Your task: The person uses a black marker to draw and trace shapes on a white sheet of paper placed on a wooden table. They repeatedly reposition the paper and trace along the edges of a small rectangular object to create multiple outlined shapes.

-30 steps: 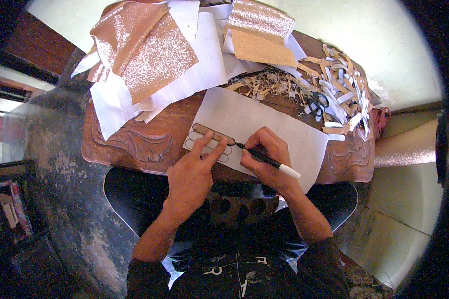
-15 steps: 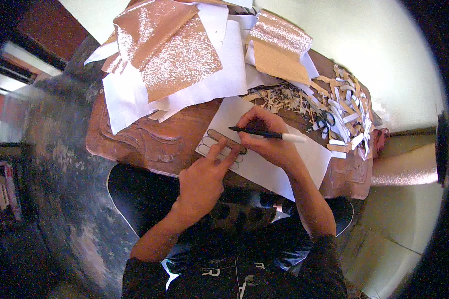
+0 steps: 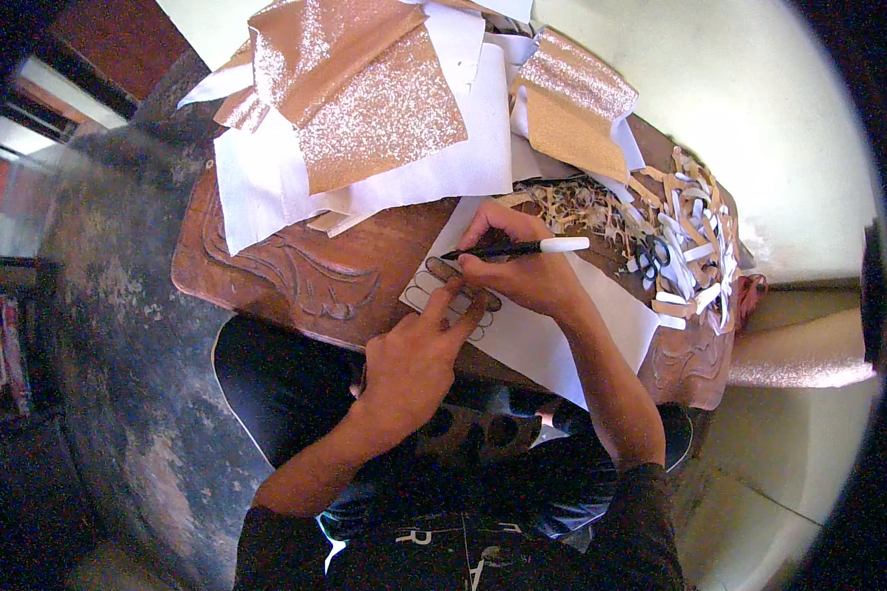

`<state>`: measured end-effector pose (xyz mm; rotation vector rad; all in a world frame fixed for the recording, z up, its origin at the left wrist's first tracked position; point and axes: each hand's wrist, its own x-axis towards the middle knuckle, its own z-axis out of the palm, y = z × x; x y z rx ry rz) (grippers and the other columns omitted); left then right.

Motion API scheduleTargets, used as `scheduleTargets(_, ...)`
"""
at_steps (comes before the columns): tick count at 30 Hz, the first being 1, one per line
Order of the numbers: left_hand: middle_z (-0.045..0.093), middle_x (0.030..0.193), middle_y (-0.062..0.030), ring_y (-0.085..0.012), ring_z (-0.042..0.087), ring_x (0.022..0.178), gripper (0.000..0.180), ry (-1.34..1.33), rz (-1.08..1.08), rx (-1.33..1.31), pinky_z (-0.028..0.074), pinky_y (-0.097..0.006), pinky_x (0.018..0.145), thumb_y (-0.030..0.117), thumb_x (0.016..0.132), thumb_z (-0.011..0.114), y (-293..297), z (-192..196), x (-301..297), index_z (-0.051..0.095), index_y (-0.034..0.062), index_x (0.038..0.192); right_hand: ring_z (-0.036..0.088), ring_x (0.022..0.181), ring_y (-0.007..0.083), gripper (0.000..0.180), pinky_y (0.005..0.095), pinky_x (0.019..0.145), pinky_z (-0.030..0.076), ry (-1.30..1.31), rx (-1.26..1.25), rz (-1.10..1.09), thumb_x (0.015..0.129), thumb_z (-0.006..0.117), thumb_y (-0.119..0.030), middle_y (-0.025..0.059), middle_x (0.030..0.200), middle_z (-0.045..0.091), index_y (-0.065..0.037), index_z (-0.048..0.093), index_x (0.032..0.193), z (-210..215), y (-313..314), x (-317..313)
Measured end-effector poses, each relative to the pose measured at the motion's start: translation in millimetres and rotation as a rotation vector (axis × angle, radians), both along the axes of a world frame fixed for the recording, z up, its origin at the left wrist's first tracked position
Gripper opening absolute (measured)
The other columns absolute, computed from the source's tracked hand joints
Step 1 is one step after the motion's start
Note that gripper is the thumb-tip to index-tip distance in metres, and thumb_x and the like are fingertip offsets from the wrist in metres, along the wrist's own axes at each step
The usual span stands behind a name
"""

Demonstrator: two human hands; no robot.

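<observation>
A white sheet lies on the carved wooden table, with several rounded oblong outlines drawn near its left edge. Over these outlines rests a narrow brown oblong template with rounded ends. My left hand holds it down with the index and middle fingers stretched out and apart; the other fingers are partly hidden. In a pinch grip, my right hand has a black marker with a white cap on its back end. The marker's tip touches down at the template's upper edge, near its far left end.
Glittery copper sheets with white backing cover the table's far side. To the right lie cut strips, scissors and a heap of thin shreds. The wooden table has a carved edge. A glittery roll sits beyond its right side.
The marker tip has moved left along the template's upper edge, toward its far end. My left fingers still press the template. The whole view has shifted slightly.
</observation>
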<state>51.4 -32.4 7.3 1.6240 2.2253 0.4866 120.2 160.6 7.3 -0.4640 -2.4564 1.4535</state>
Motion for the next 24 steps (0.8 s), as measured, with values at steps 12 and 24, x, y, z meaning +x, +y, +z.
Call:
scheduleTargets(12,0.039,0.152,-0.0194,-0.0332,0.069,0.088,0.062,0.054,0.055,0.048,0.060,-0.046,0.067,0.003,0.086,0.057,-2,-5,6,0.056,0.0335,0.141,0.057,0.076,0.0081,0.012,0.0256,0.068,0.047,-0.020,-0.147,-0.028,0.079,0.073,-0.005,0.0009,0.080,0.062,-0.004,0.061,0.084,-1,0,2)
scheduleTargets(24,0.041,0.152,-0.0205,-0.0333,0.072,0.081,0.065,0.038,0.039,-0.028,0.061,-0.045,0.063,0.005,0.086,0.057,0,-2,5,0.052,0.0339,0.144,0.059,0.076,0.0146,0.021,0.0308,0.068,0.050,-0.080,-0.048,0.009,0.078,0.079,-0.017,0.0050,0.081,0.063,-0.006,0.063,0.084,8,-1,-2)
